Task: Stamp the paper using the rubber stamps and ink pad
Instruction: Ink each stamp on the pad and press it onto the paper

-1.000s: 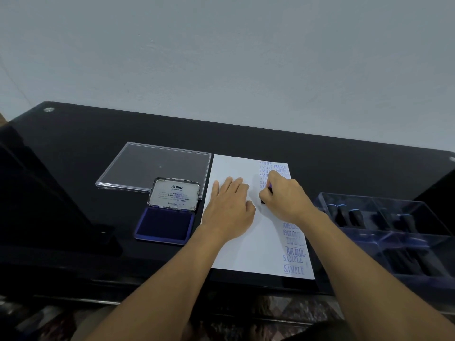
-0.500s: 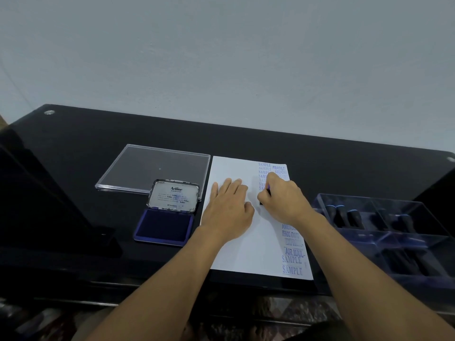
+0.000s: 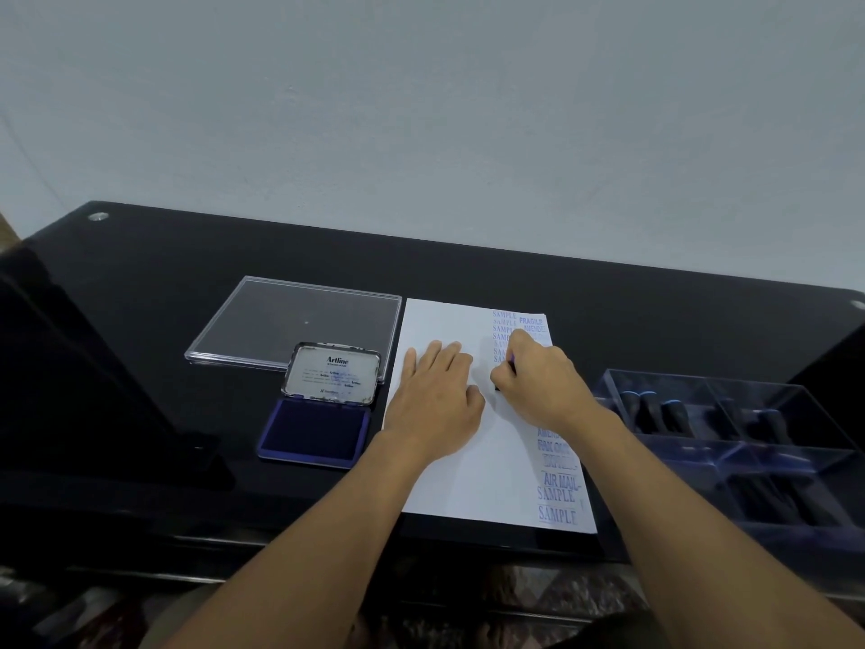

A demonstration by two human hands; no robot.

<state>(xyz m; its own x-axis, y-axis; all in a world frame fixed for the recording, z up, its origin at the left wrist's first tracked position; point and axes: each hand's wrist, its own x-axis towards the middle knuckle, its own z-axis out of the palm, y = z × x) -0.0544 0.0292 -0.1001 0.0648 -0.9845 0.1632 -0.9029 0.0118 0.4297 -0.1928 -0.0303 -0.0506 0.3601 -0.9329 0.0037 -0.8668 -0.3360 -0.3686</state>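
Observation:
A white sheet of paper [image 3: 482, 466] lies on the black glass table, with several blue stamped words down its right side and near its top. My left hand [image 3: 437, 395] rests flat on the paper, fingers straight. My right hand [image 3: 538, 381] grips a small dark rubber stamp [image 3: 504, 379] and presses it down on the paper just right of my left hand; the fingers hide most of the stamp. An open ink pad [image 3: 313, 433] with a blue pad and a raised metal lid lies left of the paper.
A clear plastic lid [image 3: 262, 320] lies flat behind the ink pad. At the right stands a clear compartment box [image 3: 730, 414] holding several dark stamps. The table's front edge runs just below the paper. A pale wall stands behind.
Both hands stay where they were on the paper. The view has shifted slightly.

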